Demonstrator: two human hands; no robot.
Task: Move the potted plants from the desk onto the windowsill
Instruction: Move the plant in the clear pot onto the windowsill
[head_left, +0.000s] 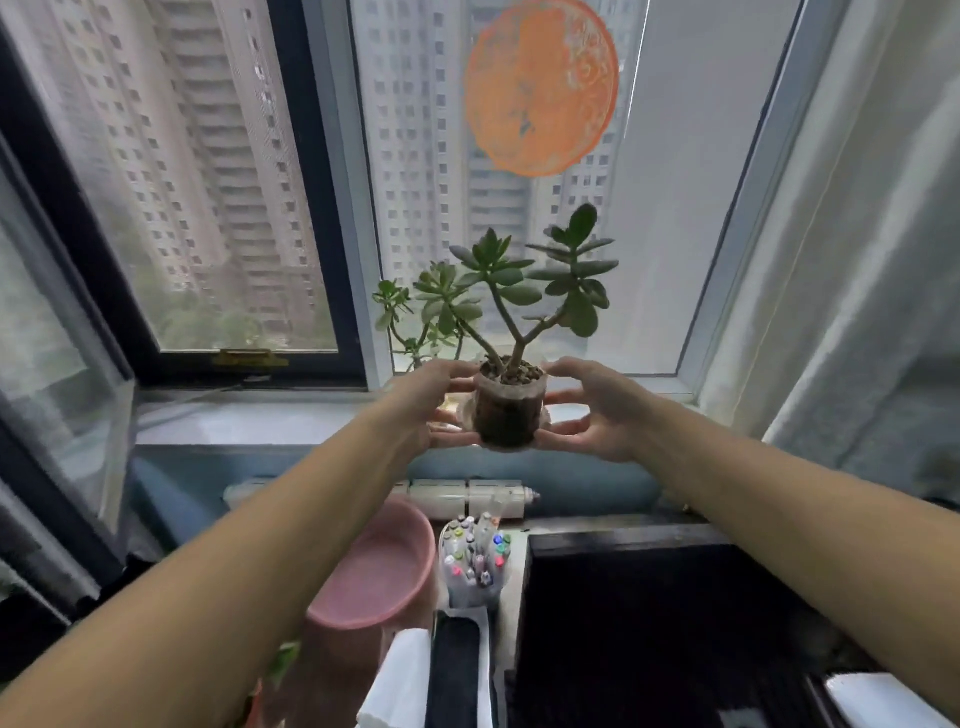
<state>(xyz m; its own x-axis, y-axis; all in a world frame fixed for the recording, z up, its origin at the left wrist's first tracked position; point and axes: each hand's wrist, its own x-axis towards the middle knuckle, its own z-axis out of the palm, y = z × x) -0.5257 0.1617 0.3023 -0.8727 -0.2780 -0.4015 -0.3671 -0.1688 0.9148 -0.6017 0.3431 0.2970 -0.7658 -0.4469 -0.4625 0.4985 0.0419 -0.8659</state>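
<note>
Head view: at frame centre, left hand and right hand cup a clear pot of dark soil holding a jade plant, before the windowsill. Below, a cup holds markers.

Probably home study corner: high-rise window, curtain, marker cup, pink basin.

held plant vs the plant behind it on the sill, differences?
The held potted plant is gripped between the left hand and right hand, in front of the windowsill; the rear plant stands behind it, by the glass. The held one's clear pot shows; the rear one's pot is hidden. The held one looks bigger, though it is nearer. Both are thick-leaved green succulents.
</note>
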